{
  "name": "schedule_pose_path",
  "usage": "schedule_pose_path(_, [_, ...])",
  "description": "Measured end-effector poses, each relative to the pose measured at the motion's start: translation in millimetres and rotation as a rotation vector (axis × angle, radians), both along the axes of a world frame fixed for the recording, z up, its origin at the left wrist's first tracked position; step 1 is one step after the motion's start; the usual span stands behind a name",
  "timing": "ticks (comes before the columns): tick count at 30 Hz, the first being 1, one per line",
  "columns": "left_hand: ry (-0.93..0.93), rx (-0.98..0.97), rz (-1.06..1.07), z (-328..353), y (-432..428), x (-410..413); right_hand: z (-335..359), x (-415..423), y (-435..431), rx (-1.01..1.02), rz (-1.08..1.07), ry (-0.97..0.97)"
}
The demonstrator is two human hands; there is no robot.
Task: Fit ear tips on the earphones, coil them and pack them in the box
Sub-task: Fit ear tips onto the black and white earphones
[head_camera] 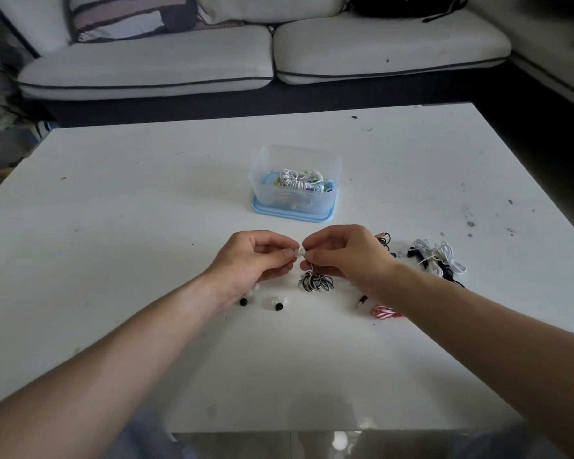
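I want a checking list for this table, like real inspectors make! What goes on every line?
Surface: white table, scuffed, with dark specks.
Job's things: clear box standing on its blue lid, earphones already inside; white ear tip between the fingertips; black ear tips loose by the left wrist.
Clutter: nothing seen apart from the job's parts.
Grips: left hand pinches the white ear tip; right hand pinches the bud of the striped earphones.
Cables: striped cord bunched below the hands; pink cord, jack plug and white earphones lie to the right.
Surroundings: pale sofa with a striped cushion behind the table.
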State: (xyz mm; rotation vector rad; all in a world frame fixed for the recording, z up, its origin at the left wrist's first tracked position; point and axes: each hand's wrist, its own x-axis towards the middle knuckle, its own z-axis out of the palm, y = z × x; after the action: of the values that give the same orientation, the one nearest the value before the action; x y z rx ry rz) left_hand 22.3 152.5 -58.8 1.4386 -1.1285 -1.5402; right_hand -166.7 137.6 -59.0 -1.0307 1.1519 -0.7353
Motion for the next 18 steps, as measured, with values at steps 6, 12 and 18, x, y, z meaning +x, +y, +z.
schedule_pose_path(6, [0.046, 0.022, 0.006, -5.1, 0.6, -1.5, -0.9, -0.1, 0.8, 0.011, -0.004, -0.014])
schedule_pose_path(12, [0.068, 0.041, 0.021, -7.3, 0.4, -2.0, 0.1, 0.1, 1.0, 0.002, 0.014, -0.012])
schedule_pose_path(18, [0.137, 0.071, 0.052, -6.5, 1.2, -4.0, 0.5, -1.6, 0.1, 0.002, 0.022, -0.024])
